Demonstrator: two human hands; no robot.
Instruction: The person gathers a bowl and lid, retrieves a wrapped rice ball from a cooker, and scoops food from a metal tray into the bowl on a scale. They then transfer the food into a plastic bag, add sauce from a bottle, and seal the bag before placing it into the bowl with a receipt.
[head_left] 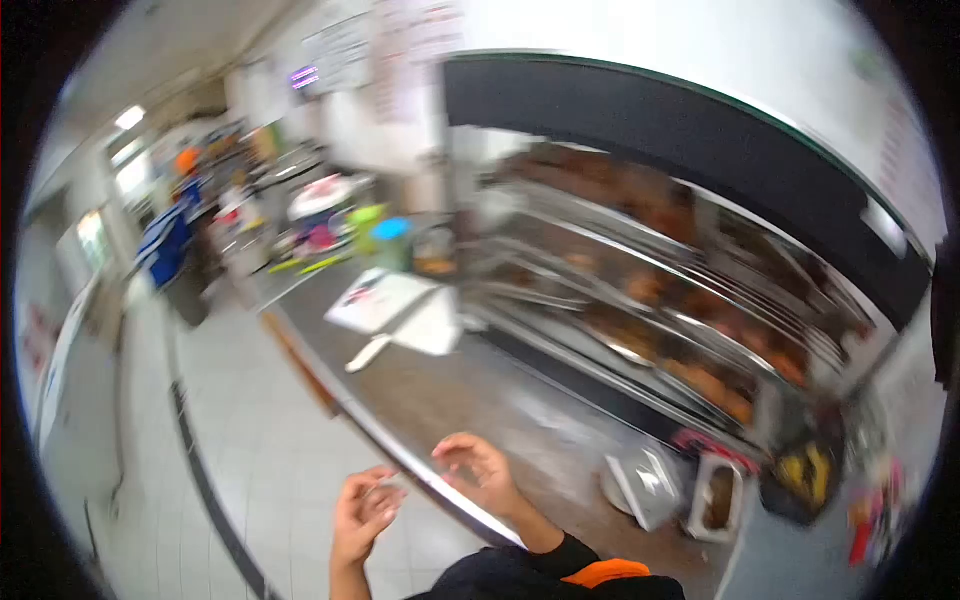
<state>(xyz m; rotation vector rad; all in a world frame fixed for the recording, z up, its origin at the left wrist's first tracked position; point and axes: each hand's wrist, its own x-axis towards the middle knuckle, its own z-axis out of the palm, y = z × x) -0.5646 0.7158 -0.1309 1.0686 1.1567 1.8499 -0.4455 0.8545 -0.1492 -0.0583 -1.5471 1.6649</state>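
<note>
My left hand [365,512] is raised over the floor beside the counter's front edge, fingers loosely curled and apart. My right hand [478,474] hovers above the edge of the metal counter [500,400], also with bent, spread fingers. I see nothing held in either hand, though motion blurs the fingertips. Farther along the counter, a knife with a white handle [368,354] lies with its blade across a white cutting board [434,332]. Dark marks show on the board's far part.
A display case [620,290] with trays of browned food stands along the counter's back. At right are a metal container [648,487] and a small tray of brown contents [716,495]. A blue-lidded tub [391,240] stands behind the board. A blue-topped bin [165,245] is across the tiled floor.
</note>
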